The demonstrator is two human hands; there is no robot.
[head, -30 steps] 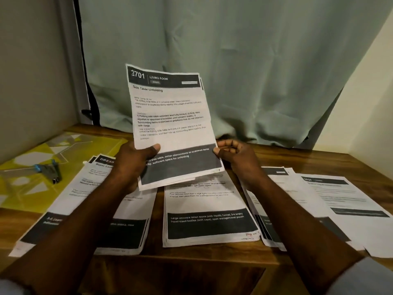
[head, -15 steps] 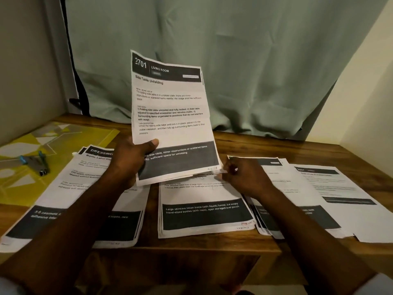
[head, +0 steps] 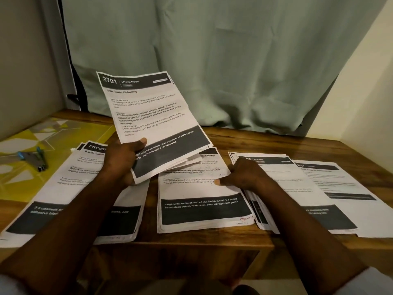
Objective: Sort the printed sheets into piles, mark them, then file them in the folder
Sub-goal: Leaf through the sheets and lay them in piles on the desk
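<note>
Several piles of sheets lie side by side on the table [head: 276,141], with the folder [head: 21,184] at far left. The left hand [head: 121,158] grips a sheaf [head: 153,120] headed 2701 – raised, thumb on top. The right hand [head: 244,173] seems to pinch the middle pile [head: 202,209] at its right edge – thumb on top.

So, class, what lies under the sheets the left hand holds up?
The middle pile on the table, its lower half showing, the right hand pinching its right edge. The held sheets, gripped by the left hand, cover its heading, which cannot be read.
</note>
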